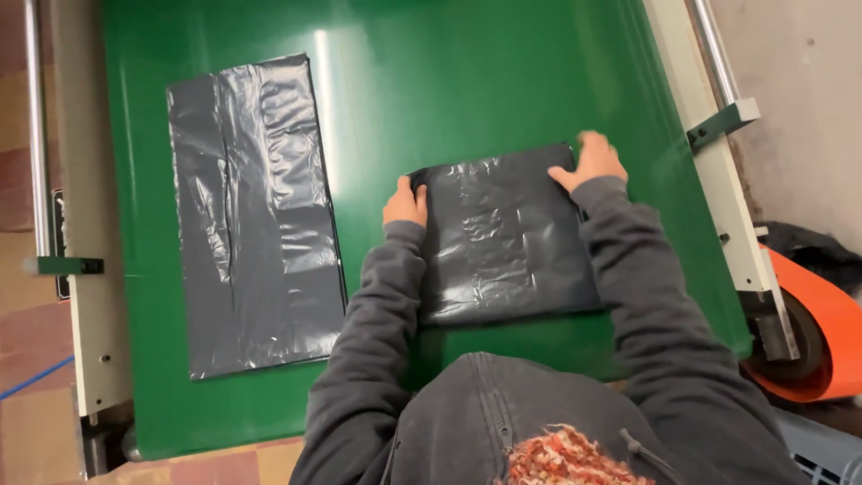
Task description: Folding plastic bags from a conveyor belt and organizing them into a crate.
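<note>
While we lean over the green tabletop point(503, 54), our grey hood and sleeves fill the nearest edge of the view, both arms reaching forward onto the folded dark plastic bag point(503, 238). That folded bag lies flat on the tabletop, right in front of us, and serves as our landmark. Our left hand point(405, 204) sits at its far left corner, fingers curled over the edge, pinching the plastic. Our right hand point(591, 160) presses on its far right corner, fingers spread narrow and flat on the bag; whether they pinch the edge we cannot tell. Left of the folded bag, just beside it but apart, a longer flat dark plastic bag point(256, 216) lies unfolded, running further away up the tabletop. Right of the folded bag, past the tabletop's edge, a white metal frame rail point(732, 216) runs, with an orange roller point(822, 337) beyond it.
</note>
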